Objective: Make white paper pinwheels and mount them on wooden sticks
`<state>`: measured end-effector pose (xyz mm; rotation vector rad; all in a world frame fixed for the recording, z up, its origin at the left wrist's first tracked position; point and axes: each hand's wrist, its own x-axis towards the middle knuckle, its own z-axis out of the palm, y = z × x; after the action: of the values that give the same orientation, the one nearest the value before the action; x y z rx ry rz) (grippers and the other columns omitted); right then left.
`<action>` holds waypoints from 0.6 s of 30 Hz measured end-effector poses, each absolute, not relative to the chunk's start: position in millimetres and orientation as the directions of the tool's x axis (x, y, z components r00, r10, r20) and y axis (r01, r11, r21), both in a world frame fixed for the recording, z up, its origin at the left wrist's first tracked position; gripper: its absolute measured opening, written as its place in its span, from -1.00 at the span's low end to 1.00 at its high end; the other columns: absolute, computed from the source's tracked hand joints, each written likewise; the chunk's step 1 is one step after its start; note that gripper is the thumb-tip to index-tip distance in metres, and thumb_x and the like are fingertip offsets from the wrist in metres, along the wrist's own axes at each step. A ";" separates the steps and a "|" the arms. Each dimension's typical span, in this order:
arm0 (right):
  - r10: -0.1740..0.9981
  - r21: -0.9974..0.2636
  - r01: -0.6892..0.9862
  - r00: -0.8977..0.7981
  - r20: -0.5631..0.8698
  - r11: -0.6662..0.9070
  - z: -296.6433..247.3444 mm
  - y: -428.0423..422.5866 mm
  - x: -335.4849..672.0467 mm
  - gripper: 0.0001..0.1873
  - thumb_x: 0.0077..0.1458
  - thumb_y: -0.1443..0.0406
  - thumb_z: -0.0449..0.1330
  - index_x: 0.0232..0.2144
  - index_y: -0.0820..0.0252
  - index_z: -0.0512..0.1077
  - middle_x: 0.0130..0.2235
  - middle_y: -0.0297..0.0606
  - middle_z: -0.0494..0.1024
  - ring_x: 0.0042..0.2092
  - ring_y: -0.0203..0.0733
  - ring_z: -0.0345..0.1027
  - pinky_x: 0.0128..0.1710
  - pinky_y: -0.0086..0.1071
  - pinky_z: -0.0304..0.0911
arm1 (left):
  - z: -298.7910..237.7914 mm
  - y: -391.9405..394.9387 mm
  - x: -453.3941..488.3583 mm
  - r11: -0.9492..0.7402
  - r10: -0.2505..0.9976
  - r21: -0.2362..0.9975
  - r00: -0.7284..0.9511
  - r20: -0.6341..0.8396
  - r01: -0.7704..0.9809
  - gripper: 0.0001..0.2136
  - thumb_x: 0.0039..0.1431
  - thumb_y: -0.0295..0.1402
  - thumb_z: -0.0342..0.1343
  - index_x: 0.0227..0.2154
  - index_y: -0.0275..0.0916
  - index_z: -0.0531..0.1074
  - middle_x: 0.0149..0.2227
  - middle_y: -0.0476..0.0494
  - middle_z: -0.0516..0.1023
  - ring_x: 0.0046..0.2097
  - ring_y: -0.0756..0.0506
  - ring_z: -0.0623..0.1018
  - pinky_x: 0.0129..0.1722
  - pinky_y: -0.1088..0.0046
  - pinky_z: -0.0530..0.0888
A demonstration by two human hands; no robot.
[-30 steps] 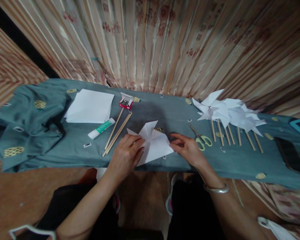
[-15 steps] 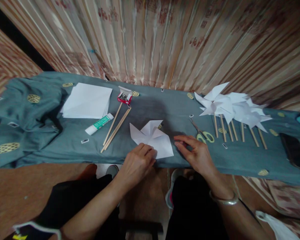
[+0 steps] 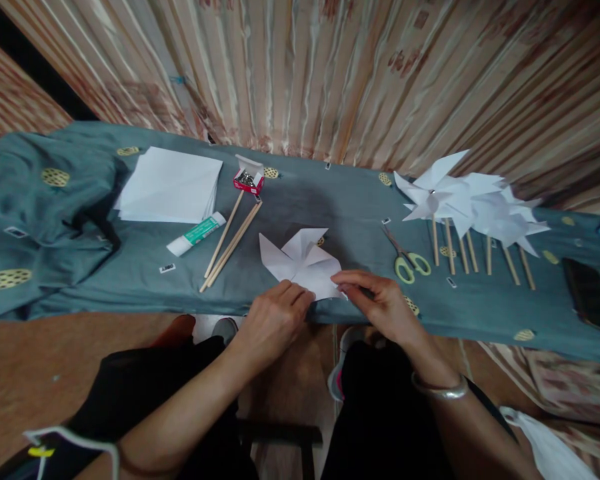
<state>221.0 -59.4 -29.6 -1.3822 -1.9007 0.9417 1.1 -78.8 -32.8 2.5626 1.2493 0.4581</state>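
A pleated curtain [image 3: 305, 80] fills the wall, its pinkish folds printed with dark red motifs. Along its foot runs a long grey-green cloth [image 3: 345, 190], dotted with yellow ovals and small white patches whose print I can't read from here. Over on the right, white paper pinwheels [image 3: 473, 200] overlap in a bunch, their wooden sticks pointing toward the person. The stack of white paper [image 3: 170, 183] lies toward the left, edges slightly out of line. At the middle of the near edge sits the single pinwheel [image 3: 300, 260], flat and nearly square, so I can't pick out a long axis; one blade tip points left and away, another off to the far right. The left hand [image 3: 277, 317] rests on its near edge, fingers bent and bunched; I can't tell whether the hidden thumb grips. The right hand [image 3: 377, 303] pinches the near right corner between thumb and forefinger. A dark phone [image 3: 591, 295] lies at the right end. Loose wooden sticks [image 3: 231, 247] slant beside a glue stick [image 3: 197, 235], its green label illegible, while scissors [image 3: 403, 254] rest right of the single pinwheel. Smallest is a red box [image 3: 253, 191], lid up, holding little metal pieces [image 3: 247, 179].
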 end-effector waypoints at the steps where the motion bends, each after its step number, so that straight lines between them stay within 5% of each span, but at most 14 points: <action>1: 0.961 -0.824 0.530 -0.270 0.059 0.199 -29.9 -58.6 222.3 -0.77 0.17 0.33 0.10 -0.20 0.08 0.55 -0.13 -0.25 0.63 -0.08 -0.15 0.50 0.00 -0.23 0.35 | -32.7 -79.0 1.1 -0.604 0.793 0.354 0.585 0.172 0.714 -0.86 0.27 -0.51 -0.04 -0.22 -0.27 0.41 -0.24 -0.16 0.50 -0.18 -0.13 0.47 -0.23 0.35 0.49; 10: 0.974 -0.909 0.404 -0.225 0.006 0.099 -30.6 -57.9 214.6 -0.83 0.07 0.29 0.21 -0.27 0.05 0.57 -0.19 -0.30 0.65 -0.15 -0.17 0.52 -0.06 -0.25 0.39 | -33.5 -79.1 1.8 -0.624 0.778 0.343 0.598 0.192 0.702 -0.86 0.25 -0.53 0.00 -0.18 -0.28 0.39 -0.22 -0.16 0.51 -0.20 -0.15 0.46 -0.27 0.32 0.50; 18: 0.983 -0.884 0.456 -0.182 0.021 0.103 -29.7 -56.6 197.1 -0.84 0.09 0.25 0.21 -0.26 0.10 0.56 -0.25 -0.28 0.64 -0.27 -0.21 0.49 -0.20 -0.32 0.39 | -31.6 -80.2 3.2 -0.639 0.766 0.325 0.615 0.186 0.698 -0.87 0.24 -0.52 0.01 -0.17 -0.30 0.39 -0.24 -0.14 0.50 -0.22 -0.15 0.45 -0.28 0.33 0.49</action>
<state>197.1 -56.6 -29.7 -1.4169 -1.7250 1.0199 3.2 -80.2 -31.6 2.6201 1.2058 0.4561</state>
